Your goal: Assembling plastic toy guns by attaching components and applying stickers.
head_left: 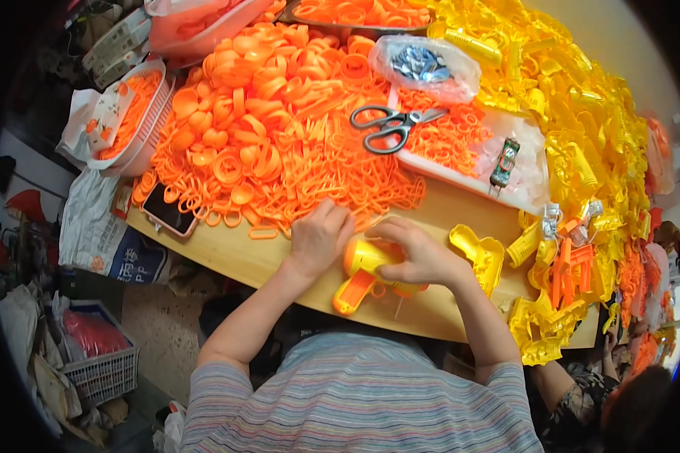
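My right hand (423, 255) is wrapped over a yellow and orange toy body (361, 260), shaped rather like a toy gun, at the table's near edge. The toy lies with its orange-lined handle part towards me, and a thin pale rod sticks out below it. My left hand (319, 235) is at the near edge of a pile of small orange plastic parts (355, 177), just left of the toy. Its fingers are curled together; whatever lies between them is hidden. Beside my right wrist rests a yellow shell half (480, 253).
Yellow plastic shells (574, 166) are heaped along the right side. Scissors (394, 127) lie on a white tray (461, 181) of orange parts, near a bag of metal pieces (423, 64). A phone (170, 210) sits at the left edge. Another person's arm (553, 381) shows lower right.
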`<move>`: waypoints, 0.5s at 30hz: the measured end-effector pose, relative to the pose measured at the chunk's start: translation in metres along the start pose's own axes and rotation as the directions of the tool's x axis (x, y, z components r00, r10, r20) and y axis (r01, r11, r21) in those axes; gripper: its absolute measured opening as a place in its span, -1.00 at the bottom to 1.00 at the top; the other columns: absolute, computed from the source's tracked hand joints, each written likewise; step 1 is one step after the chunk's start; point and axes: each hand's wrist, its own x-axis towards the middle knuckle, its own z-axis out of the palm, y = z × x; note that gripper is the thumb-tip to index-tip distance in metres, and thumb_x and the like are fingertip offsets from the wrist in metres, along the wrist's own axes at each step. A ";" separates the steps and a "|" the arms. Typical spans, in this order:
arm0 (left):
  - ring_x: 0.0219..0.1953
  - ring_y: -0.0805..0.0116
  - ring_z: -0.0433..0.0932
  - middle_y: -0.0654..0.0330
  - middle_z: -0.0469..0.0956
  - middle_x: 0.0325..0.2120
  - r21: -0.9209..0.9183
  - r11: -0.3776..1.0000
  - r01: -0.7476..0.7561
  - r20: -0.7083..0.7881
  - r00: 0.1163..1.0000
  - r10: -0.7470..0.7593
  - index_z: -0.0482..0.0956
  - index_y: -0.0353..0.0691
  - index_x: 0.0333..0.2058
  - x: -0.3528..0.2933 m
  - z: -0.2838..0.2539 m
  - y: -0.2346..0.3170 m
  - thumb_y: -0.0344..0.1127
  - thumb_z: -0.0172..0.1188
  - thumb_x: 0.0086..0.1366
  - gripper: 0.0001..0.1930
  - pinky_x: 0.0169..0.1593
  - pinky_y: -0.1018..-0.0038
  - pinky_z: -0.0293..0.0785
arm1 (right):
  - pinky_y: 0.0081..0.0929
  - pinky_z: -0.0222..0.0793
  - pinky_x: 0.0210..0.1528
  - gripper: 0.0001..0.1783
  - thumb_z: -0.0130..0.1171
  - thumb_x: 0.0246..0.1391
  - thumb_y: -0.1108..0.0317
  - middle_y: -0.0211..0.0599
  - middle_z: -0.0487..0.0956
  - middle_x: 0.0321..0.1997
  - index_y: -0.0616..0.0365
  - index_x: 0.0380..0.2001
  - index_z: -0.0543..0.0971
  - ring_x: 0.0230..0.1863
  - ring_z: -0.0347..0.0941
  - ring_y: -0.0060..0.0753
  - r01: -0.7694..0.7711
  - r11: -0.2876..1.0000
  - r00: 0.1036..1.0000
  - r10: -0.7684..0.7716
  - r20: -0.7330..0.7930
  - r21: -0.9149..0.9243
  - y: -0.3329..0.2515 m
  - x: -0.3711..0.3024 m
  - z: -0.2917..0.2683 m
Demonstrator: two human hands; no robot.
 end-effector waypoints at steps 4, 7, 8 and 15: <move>-0.53 0.15 0.55 0.16 0.50 -0.51 -0.019 0.998 -0.054 -0.036 0.998 0.054 0.60 -0.21 -0.36 0.001 -0.005 -0.008 -0.38 0.27 0.13 -0.91 -0.49 0.36 0.46 | -0.54 0.41 -0.34 -0.78 0.28 -0.06 0.39 -0.31 0.60 -0.38 0.18 -0.29 0.60 -0.38 0.52 -0.46 0.035 0.992 0.971 -0.006 -0.241 0.120 -0.013 0.025 -0.041; -0.53 0.17 0.57 0.11 0.56 -0.54 -0.065 0.996 -0.060 -0.069 0.996 0.056 0.62 -0.24 -0.32 0.006 -0.011 -0.006 -0.42 0.27 0.14 -0.88 -0.49 0.39 0.46 | -0.66 0.38 -0.28 -0.88 0.23 0.08 0.43 -0.41 0.60 -0.37 0.25 -0.32 0.59 -0.33 0.49 -0.65 -0.005 1.000 0.806 -0.009 -0.591 -0.023 0.014 0.062 -0.090; -0.53 0.17 0.59 0.09 0.58 -0.55 -0.093 0.995 -0.048 -0.088 0.995 0.040 0.63 -0.25 -0.31 0.007 -0.011 -0.007 -0.43 0.28 0.14 -0.88 -0.49 0.40 0.47 | -0.64 0.39 -0.28 -0.86 0.21 0.10 0.41 -0.39 0.60 -0.39 0.25 -0.29 0.60 -0.36 0.49 -0.64 -0.040 0.999 0.740 0.010 -0.673 -0.029 0.037 0.078 -0.105; -0.49 0.16 0.62 0.06 0.62 -0.47 -0.161 0.987 -0.028 -0.170 0.985 0.000 0.60 -0.29 -0.33 0.021 -0.030 -0.010 -0.44 0.27 0.16 -0.89 -0.47 0.41 0.50 | -0.47 0.44 -0.23 -0.59 0.37 -0.12 0.21 -0.22 0.61 -0.37 0.16 -0.17 0.63 -0.33 0.54 -0.35 -0.344 0.828 0.686 -0.101 -0.721 -0.444 0.112 0.148 -0.179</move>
